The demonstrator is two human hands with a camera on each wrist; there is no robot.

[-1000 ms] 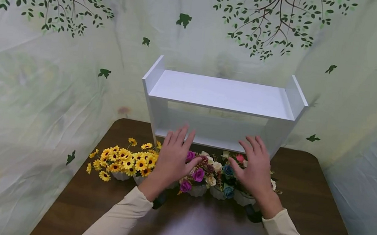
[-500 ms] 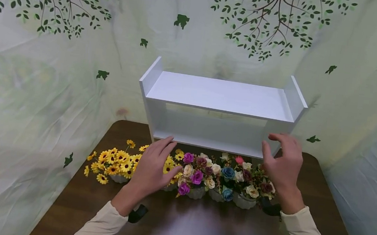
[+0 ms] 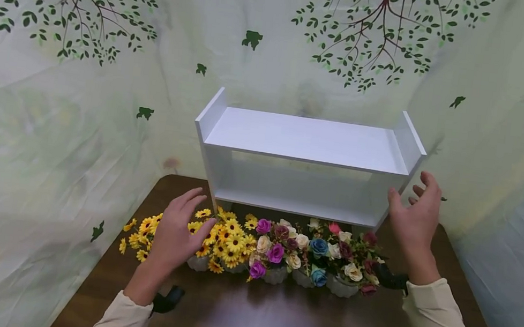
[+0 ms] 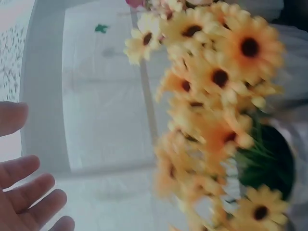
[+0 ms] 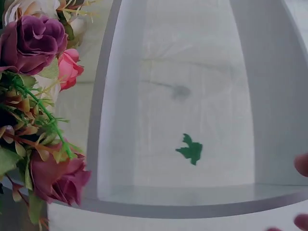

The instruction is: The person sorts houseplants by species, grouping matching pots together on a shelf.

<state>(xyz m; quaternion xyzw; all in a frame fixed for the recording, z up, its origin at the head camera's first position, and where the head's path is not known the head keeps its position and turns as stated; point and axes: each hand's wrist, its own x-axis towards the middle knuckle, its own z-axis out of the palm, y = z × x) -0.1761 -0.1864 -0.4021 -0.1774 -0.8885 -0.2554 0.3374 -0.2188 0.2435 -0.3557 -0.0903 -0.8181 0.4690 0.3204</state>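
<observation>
My left hand (image 3: 176, 234) hovers over the yellow daisies (image 3: 231, 238) at the left end of the row, its fingers spread and holding nothing. Beside the right side panel of the white two-tier shelf (image 3: 303, 138), my right hand (image 3: 415, 218) is raised with loosely bent fingers and nothing in its grasp. Purple and cream roses (image 3: 276, 252) and blue roses (image 3: 319, 247) stand in the middle and right of the row. In the left wrist view, fingers (image 4: 43, 197) show apart from the daisies (image 4: 219, 79). Dark red roses (image 5: 57, 175) fill the left of the right wrist view.
The potted flowers stand in pale grey pots (image 3: 342, 287) along the shelf's front, on a dark brown wooden table (image 3: 282, 322). A pale cloth backdrop (image 3: 272, 73) printed with branches and leaves hangs behind and to both sides. Dark wrist straps circle both wrists.
Both hands have moved apart from in front of the shelf, the left towards the yellow daisies and the right outward and up to the shelf's right side. The flowers and shelf stay in place.
</observation>
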